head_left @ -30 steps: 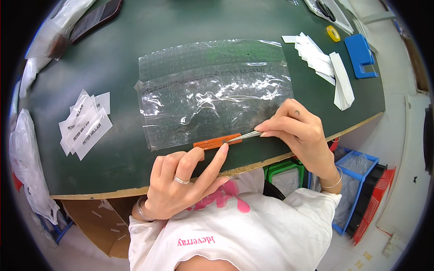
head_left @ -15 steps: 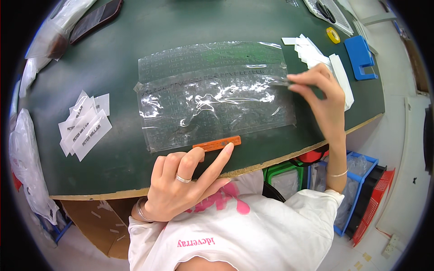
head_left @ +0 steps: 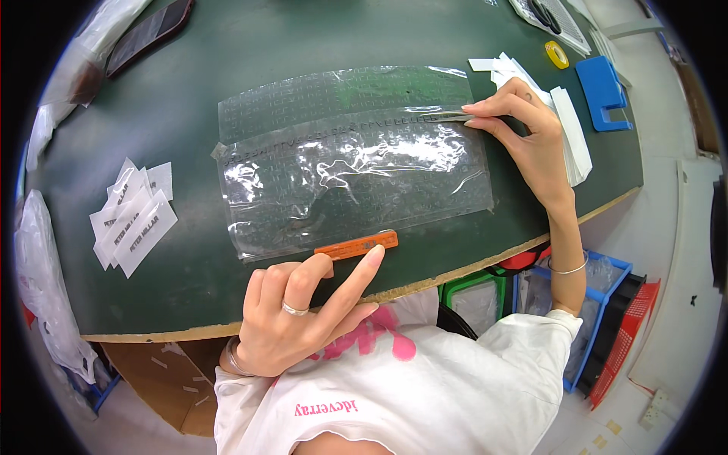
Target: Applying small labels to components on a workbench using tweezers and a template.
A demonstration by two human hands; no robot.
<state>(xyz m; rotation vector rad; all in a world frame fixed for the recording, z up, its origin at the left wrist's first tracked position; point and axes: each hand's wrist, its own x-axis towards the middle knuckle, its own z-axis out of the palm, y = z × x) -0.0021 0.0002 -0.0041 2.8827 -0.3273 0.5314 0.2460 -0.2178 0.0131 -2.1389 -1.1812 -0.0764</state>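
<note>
My right hand (head_left: 531,133) pinches slim metal tweezers (head_left: 455,117) between thumb and fingertips. Their tips reach left to the row of dark raised letters (head_left: 379,123) near the top of a clear plastic film (head_left: 349,189). That glossy, wrinkled film lies on the dark green table over another clear sheet (head_left: 303,95) with faint rows of characters. By the film's near edge, my left hand (head_left: 292,307) holds down a flat orange bar (head_left: 353,246). The index finger is stretched along the bar, and the other fingers are curled by its left end.
Printed white labels (head_left: 136,220) lie in a fanned pile at the left. Beyond my right hand are white strips (head_left: 570,140), a yellow tape roll (head_left: 556,54) and a blue tool (head_left: 603,91). A dark phone (head_left: 149,36) lies far left; baskets (head_left: 629,334) stand below right.
My right hand has moved up and a little left, bringing the tweezers to the letter row. My left hand stays on the orange bar. The whole view has shifted slightly.
</note>
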